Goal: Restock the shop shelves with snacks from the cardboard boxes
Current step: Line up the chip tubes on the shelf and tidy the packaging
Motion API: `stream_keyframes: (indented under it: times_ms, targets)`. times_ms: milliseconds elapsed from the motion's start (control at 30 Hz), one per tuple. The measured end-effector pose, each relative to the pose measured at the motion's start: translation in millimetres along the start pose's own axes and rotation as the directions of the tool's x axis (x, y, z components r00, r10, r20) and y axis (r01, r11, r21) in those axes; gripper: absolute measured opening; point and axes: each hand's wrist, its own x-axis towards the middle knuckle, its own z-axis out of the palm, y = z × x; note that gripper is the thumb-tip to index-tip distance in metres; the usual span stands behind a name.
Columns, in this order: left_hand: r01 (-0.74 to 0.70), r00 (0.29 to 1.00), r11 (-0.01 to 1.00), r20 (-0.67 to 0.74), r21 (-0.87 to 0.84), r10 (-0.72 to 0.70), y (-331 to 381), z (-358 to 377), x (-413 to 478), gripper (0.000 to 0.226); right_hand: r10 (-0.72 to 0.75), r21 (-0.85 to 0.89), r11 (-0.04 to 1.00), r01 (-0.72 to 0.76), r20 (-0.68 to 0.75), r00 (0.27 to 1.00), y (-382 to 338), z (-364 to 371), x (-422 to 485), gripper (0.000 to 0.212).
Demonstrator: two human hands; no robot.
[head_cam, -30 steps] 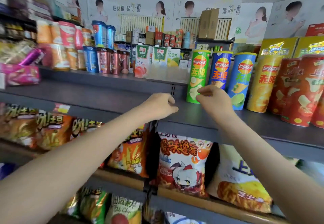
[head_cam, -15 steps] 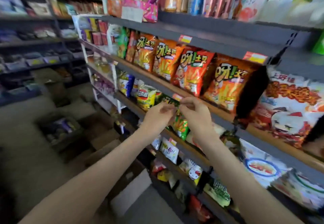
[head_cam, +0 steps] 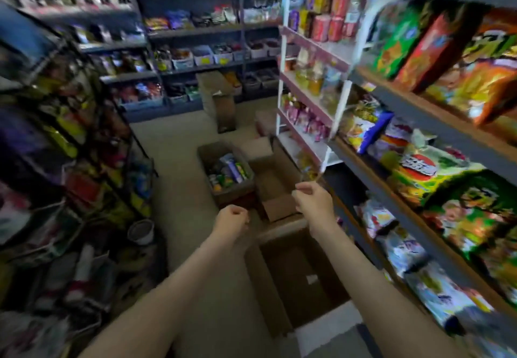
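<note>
Down on the floor (head_cam: 179,147) of the aisle, just ahead of the person, stand the cardboard boxes. The stocked box (head_cam: 233,191) is open, with a jumble of coloured snack packets (head_cam: 230,170) inside. Touching its right side is an empty box (head_cam: 275,178) with its flaps up. A larger near box (head_cam: 296,273) lies almost under the forearms, and its inside looks dark and bare. The shelves (head_cam: 419,111) run along the person's right side and are packed with bright bags. A white rack (head_cam: 281,83) of jars and tins stands at their far end.

Both arms are stretched forward over the boxes, well above them. The left hand (head_cam: 231,216) is curled into a loose fist, and nothing shows in it. The right hand (head_cam: 313,199) has its fingertips drawn together towards the thumb. The picture is too smeared for me to tell whether it is pinching something small or nothing at all.

From where I stand, this looks like the fetching step. The head is turned to the boxes, not the shelves, and neither hand is plainly carrying any stock. The next move would call for bending or stepping towards the stocked box, the only one with goods showing. The hands would have to open, reach down past the upright flaps and take a packet or two. Then the person would need to turn right to find a gap on the shelves. The flaps and the near box underfoot are what to mind.
</note>
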Motion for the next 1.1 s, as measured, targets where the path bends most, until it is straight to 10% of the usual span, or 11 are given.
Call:
stream_keyframes:
  times_ms: [533,1100]
  targets:
    - [0.19,0.973,0.979,-0.122,-0.067,-0.197,27,-105,342,0.012,0.227,-0.092,0.972,-0.217,0.117,0.967,-15,225,311,0.016]
    - [0.364,0.932,0.925,-0.045,0.107,-0.361,14,-89,742,0.028,0.525,-0.239,0.817,-0.525,-0.069,0.848,36,378,648,0.022]
